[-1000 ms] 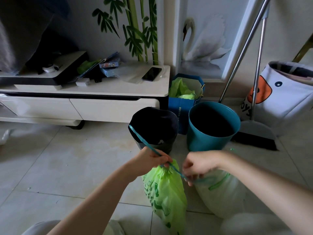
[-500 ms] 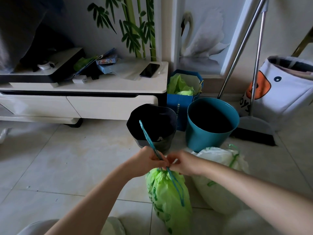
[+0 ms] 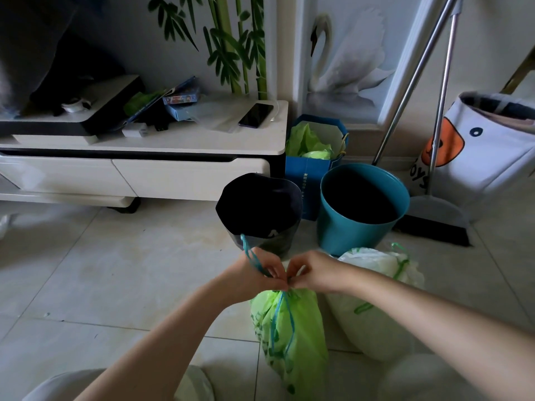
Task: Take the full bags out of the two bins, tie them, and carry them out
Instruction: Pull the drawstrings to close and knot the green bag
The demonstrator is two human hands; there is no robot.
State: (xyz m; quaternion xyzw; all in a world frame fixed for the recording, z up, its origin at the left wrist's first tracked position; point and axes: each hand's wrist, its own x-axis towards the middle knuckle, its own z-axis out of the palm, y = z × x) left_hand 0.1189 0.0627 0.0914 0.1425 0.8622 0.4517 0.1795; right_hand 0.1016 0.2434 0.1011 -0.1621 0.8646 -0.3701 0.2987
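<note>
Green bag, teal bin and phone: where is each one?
green bag (image 3: 289,337), head view, on the middle of its bulging side.
teal bin (image 3: 347,233), head view, on its outer front wall.
phone (image 3: 256,115), head view, on its dark screen.

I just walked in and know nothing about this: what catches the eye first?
Two hands, left hand and right hand, pinch a blue drawstring at the neck of a green bag on the floor. Behind stand a dark bin and a teal bin, with a white bag alongside.
</note>
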